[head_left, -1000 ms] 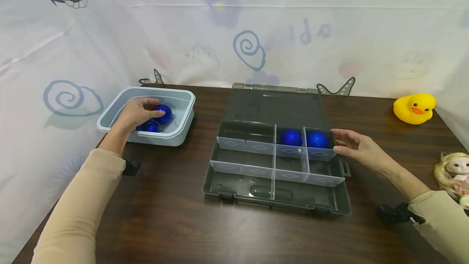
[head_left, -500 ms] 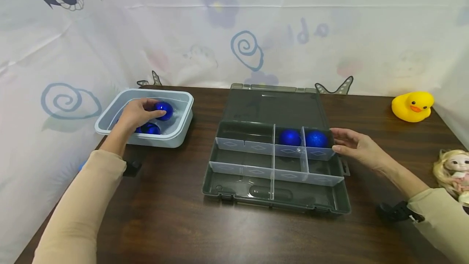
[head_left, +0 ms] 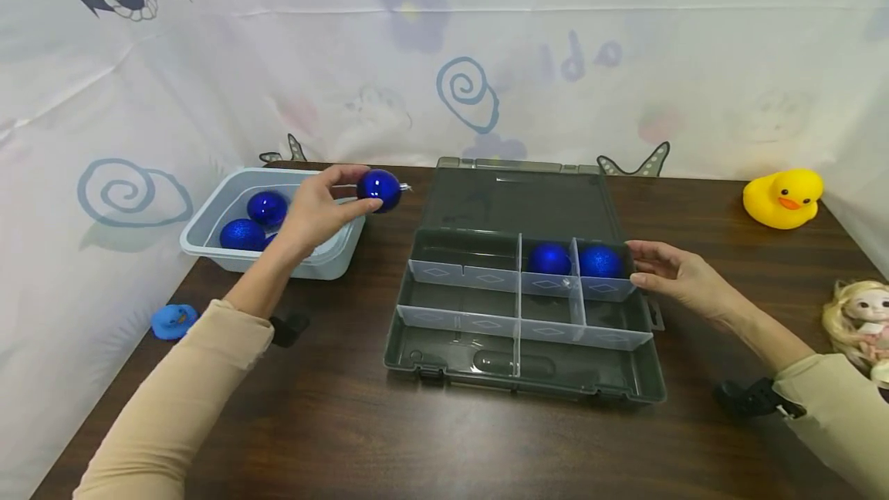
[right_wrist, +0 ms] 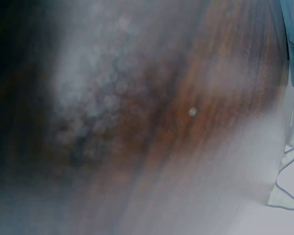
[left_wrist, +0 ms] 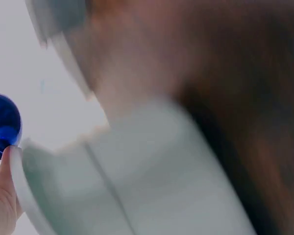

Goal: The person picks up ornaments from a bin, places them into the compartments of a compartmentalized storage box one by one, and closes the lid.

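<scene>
My left hand pinches a shiny blue Christmas bauble between thumb and fingers, raised over the right rim of a pale blue tub. The bauble's silver cap points right. In the left wrist view, the bauble shows at the left edge beside the tub's blurred wall. Inside the tub lie a shiny bauble and a glittery one; another is mostly behind my wrist. My right hand rests its fingertips and thumb on the right side of a grey, divided plastic box.
Two blue baubles sit in the box's back row, a bauble in the middle and a glittery one at right. The lid lies open behind. A yellow duck, a doll and a blue duck stand around.
My left hand has lifted the shiny bauble up from the tub and moved right with it, uncovering the baubles left inside and the blue duck. My right hand has stayed at the box.
</scene>
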The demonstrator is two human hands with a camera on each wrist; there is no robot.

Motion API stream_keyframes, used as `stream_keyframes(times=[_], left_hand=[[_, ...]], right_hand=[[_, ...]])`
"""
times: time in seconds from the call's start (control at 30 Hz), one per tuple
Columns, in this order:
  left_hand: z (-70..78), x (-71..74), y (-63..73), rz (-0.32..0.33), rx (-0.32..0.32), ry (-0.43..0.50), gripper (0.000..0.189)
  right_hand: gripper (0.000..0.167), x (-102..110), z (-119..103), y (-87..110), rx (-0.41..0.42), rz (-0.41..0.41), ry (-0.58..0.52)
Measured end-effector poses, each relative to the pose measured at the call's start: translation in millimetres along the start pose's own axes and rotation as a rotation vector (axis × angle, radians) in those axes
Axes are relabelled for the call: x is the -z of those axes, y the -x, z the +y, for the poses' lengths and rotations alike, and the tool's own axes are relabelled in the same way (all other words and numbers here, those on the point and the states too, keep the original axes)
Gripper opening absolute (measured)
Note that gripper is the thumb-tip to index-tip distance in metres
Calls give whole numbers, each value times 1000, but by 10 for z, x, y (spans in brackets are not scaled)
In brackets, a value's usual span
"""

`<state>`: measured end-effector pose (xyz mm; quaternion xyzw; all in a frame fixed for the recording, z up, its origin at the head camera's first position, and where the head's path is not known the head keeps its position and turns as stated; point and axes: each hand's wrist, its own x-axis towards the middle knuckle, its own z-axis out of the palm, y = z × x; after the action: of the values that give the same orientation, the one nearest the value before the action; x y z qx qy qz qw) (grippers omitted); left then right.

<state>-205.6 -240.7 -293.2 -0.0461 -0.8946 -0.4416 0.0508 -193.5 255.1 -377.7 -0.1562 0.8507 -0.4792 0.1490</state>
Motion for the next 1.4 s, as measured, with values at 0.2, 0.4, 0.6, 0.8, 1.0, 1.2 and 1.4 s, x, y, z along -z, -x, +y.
stream_keyframes(times=[0.2, 0.4, 0.6, 0.8, 1.0, 1.2, 1.4], left_hand=[[78, -468, 33, -114, -73, 103, 51], [94, -695, 49, -227, -86, 89, 50], [110, -838, 38, -280, -100, 45, 49], [112, -937, 35, -317, -93, -9, 49], [131, -964, 1, -327, -72, -96, 47], [141, -970, -23, -369, -54, -135, 46], [157, -972, -29, -378, -57, -161, 45]], right_hand=[[58, -9, -4, -9, -5, -2, 12], [58, -11, -6, -15, 3, 2, -1], [58, -10, -2, -10, 8, 4, -9], [57, -11, -3, -10, 16, 5, -7], [57, -8, -3, 1, 16, 10, 0], [56, -27, -1, 3, 22, 14, -8], [56, -37, -5, 9, 22, 20, -7]])
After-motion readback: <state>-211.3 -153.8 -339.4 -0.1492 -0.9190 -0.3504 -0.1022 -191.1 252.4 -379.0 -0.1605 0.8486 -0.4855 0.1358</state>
